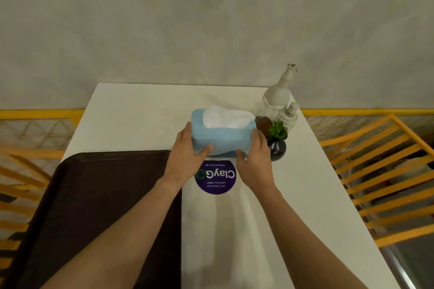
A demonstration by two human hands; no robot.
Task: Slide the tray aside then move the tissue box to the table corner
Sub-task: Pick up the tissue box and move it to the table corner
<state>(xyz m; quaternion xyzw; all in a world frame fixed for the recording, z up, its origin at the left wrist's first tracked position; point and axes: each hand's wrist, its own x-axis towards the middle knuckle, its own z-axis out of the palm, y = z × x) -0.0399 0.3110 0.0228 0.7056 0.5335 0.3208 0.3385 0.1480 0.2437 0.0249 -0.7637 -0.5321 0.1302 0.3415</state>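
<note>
A light blue tissue box [223, 136] with white tissue sticking out of its top is in the middle of the white table [131, 115]. My left hand [185, 155] grips its left end and my right hand [254, 159] grips its right end. The box looks slightly lifted at its near edge. A dark brown tray [94, 206] lies on the table's left side, reaching past the near-left edge, with my left forearm passing over its right part.
A round purple sticker [216, 178] lies just in front of the box. To its right stand a small potted plant in a dark pot [277, 141], a brown object [263, 123] and white pump bottles [279, 98]. Yellow-orange chairs [380, 171] flank the table. A grey wall rises behind.
</note>
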